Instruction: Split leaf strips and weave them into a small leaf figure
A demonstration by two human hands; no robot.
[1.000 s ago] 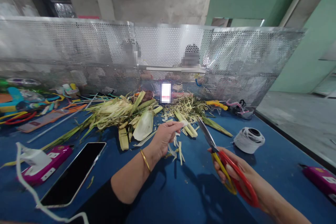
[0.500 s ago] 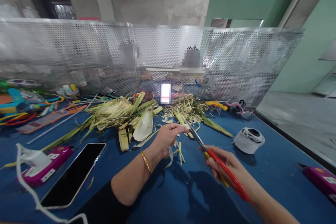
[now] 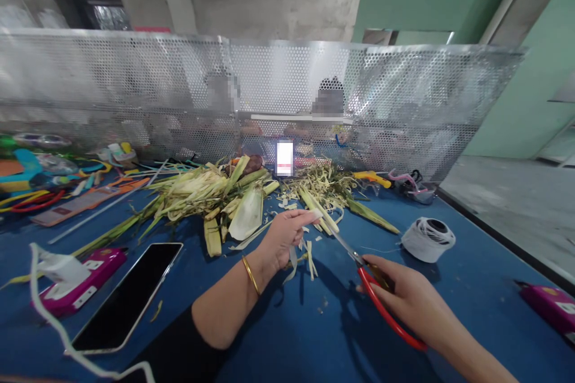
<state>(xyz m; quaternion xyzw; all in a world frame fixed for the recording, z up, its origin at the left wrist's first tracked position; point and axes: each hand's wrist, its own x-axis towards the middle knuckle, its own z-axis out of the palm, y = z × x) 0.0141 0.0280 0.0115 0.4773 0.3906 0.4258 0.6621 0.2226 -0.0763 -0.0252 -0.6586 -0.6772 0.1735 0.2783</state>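
Observation:
Between thumb and fingertips my left hand pinches a small pale piece of corn husk. My right hand grips red-handled scissors, with the blades pointing forward and left, just right of and below that piece. Narrow husk strips hang or lie below my left hand; I cannot tell whether they are part of the held piece. Beyond my hands lie a heap of husk leaves at left and a pile of cut shreds at right.
A phone and a purple power strip with a white cable lie at left. White string spool stands at right, near another purple power strip. A perforated metal screen closes the table's far side; people are behind it.
My right hand has drawn the scissors slightly down and right, away from the held husk piece, and the handles have turned. My left hand has barely moved.

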